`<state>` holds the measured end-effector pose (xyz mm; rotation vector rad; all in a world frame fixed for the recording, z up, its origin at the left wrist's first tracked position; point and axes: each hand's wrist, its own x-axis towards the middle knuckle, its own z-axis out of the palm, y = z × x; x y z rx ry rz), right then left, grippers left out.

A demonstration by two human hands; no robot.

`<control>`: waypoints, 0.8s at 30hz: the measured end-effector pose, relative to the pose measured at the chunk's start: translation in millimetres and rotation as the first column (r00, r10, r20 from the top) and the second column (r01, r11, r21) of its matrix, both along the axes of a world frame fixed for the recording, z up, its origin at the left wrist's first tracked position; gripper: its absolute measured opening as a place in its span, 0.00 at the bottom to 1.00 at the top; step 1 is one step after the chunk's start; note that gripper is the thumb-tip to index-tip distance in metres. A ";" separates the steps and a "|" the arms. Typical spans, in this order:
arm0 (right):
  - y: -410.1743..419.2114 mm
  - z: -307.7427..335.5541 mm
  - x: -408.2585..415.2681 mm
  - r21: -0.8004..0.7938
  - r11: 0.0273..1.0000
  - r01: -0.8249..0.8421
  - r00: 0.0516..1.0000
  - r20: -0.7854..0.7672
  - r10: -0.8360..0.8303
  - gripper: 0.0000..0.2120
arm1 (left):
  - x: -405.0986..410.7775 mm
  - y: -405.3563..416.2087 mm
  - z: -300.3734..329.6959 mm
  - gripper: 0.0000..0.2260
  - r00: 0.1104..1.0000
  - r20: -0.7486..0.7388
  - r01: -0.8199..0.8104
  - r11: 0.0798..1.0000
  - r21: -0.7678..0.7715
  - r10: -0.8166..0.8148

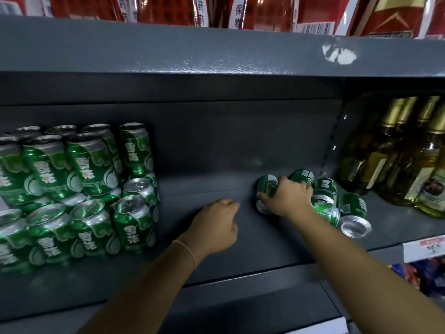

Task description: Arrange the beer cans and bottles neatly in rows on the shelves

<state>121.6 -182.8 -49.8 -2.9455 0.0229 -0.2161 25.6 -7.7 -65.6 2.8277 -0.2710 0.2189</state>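
Observation:
Green beer cans (94,165) stand stacked in two layers at the left of the dark grey shelf (204,165). Several more green cans lie on their sides in a loose pile at the right. My right hand (286,198) grips one lying can (266,186) at the pile's left edge, fingers curled over it. Another can (354,213) lies nearest the front with its silver base showing. My left hand (216,227) hovers over the bare middle of the shelf, fingers loosely curled and holding nothing. Gold-capped glass bottles (409,160) stand upright at the far right.
An upper shelf edge (216,54) overhangs the space, with red boxes (265,10) on top. A perforated upright (334,145) separates the cans from the bottles. A price label (423,249) hangs at the shelf's front right, with packaged goods (421,276) below it.

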 end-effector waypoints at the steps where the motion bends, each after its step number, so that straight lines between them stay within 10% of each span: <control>1: 2.6 -0.2 1.7 0.000 1.000 -0.013 1.000 -0.004 0.013 0.32 | 0.2 0.9 -0.7 0.15 1.000 0.002 -0.003 1.000 -0.008 0.003; 11: 34.4 -16.8 4.6 0.007 0.990 -0.139 0.989 -0.043 0.139 0.33 | -8.0 16.8 -3.8 0.23 0.993 -0.042 -0.109 0.994 -0.012 0.108; 24: 14.3 -0.3 2.5 0.719 0.638 -0.274 0.961 0.178 0.212 0.30 | -8.1 18.0 7.9 0.17 0.992 0.048 -0.111 0.988 -0.107 0.116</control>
